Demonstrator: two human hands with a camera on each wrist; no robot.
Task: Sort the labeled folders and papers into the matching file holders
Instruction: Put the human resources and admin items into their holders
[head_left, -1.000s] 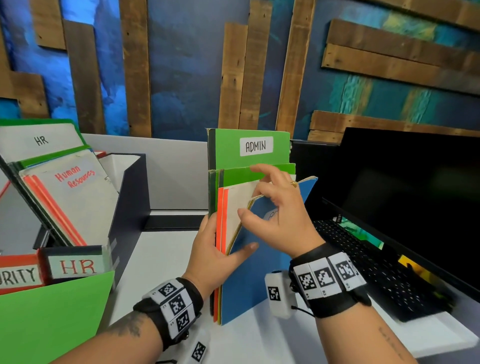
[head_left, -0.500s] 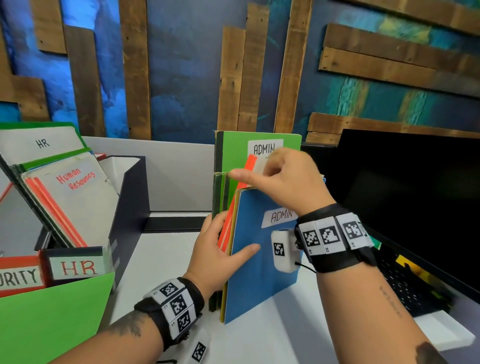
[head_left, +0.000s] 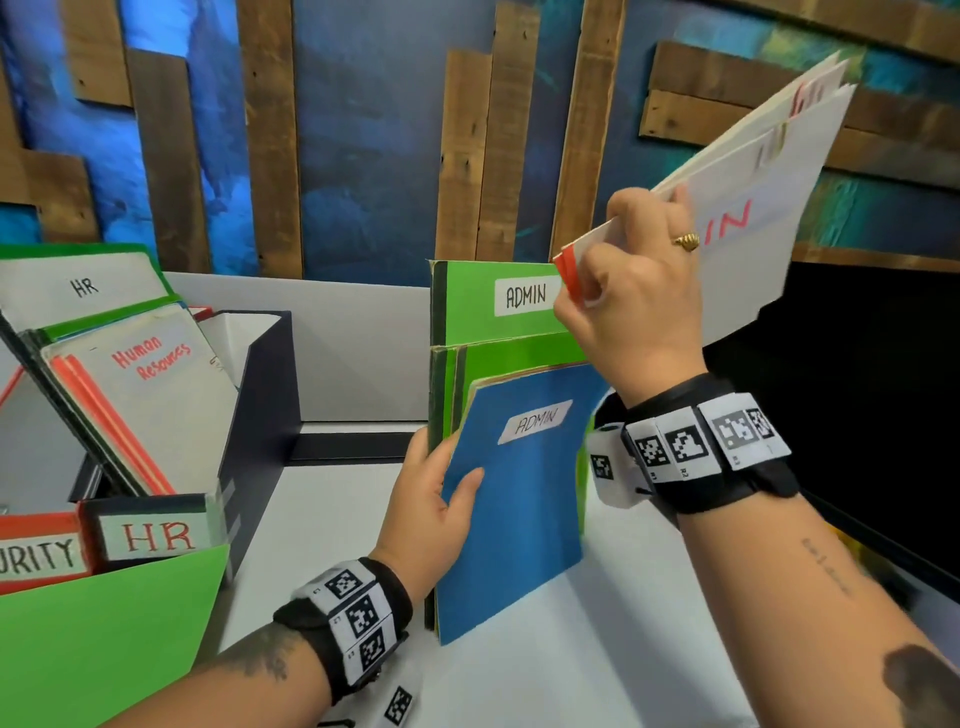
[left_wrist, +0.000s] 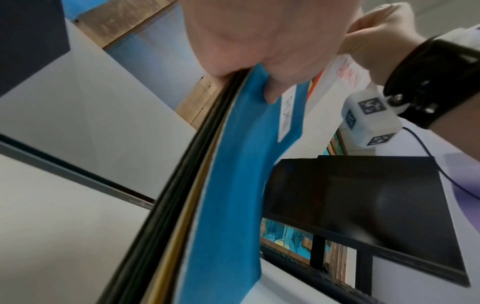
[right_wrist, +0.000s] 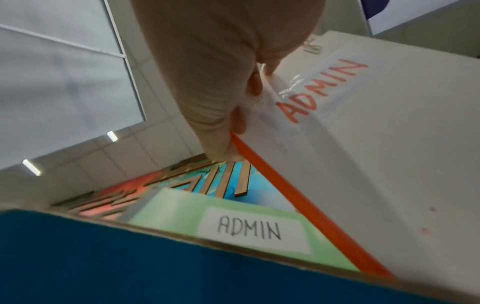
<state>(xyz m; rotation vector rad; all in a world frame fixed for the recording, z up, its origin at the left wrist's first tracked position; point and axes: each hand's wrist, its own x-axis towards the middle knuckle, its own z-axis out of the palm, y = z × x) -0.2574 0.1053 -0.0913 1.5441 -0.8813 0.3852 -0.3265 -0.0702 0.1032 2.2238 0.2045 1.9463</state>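
A stack of upright folders stands on the white desk: a blue folder labelled ADMIN in front and green ADMIN folders behind. My left hand holds the stack's left edge, thumb on the blue cover. My right hand is raised above the stack and pinches a bundle of white papers with an orange edge and red ADMIN lettering. The bundle tilts up to the right, clear of the stack. The green ADMIN label shows below it in the right wrist view.
At the left a dark file holder labelled HR holds HR and Human Resources folders. A red holder label ending in URITY and a green sheet sit in front. A black monitor stands at the right.
My right hand pulled the orange-edged white ADMIN papers up out of the stack and swung them up to the right. The left hand kept its hold on the folders.
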